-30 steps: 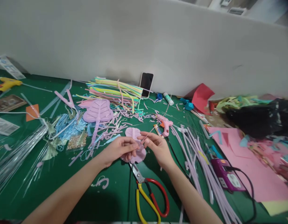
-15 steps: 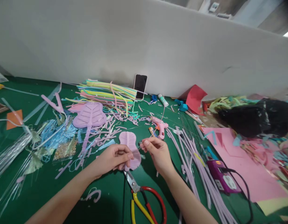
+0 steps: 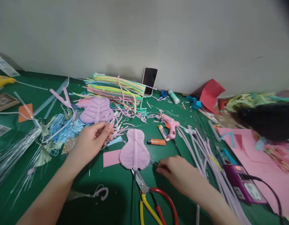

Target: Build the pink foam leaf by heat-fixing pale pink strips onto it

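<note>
A small purple leaf-shaped craft piece [image 3: 135,150] lies flat on the green table [image 3: 116,193], free of both hands. My left hand [image 3: 92,139] hovers to its left, thumb and fingers pinched together near purple scraps; what they hold is too small to make out. My right hand [image 3: 176,173] rests low on the table just right of the leaf, fingers curled at a thin wire by its lower edge. Scissors [image 3: 151,197] with red and yellow handles lie just below the leaf. An orange lighter [image 3: 156,142] lies to its upper right.
A larger purple leaf [image 3: 96,111], a stack of coloured foam strips [image 3: 116,89], a phone [image 3: 150,81] leaning on the wall, a pink glue gun [image 3: 170,123], long purple sticks [image 3: 205,153], a purple device [image 3: 242,184] and pink sheets [image 3: 263,162] surround the hands.
Both hands let go of the small purple leaf, which now lies flat on the table. My left hand moved left and up; my right hand dropped to the table.
</note>
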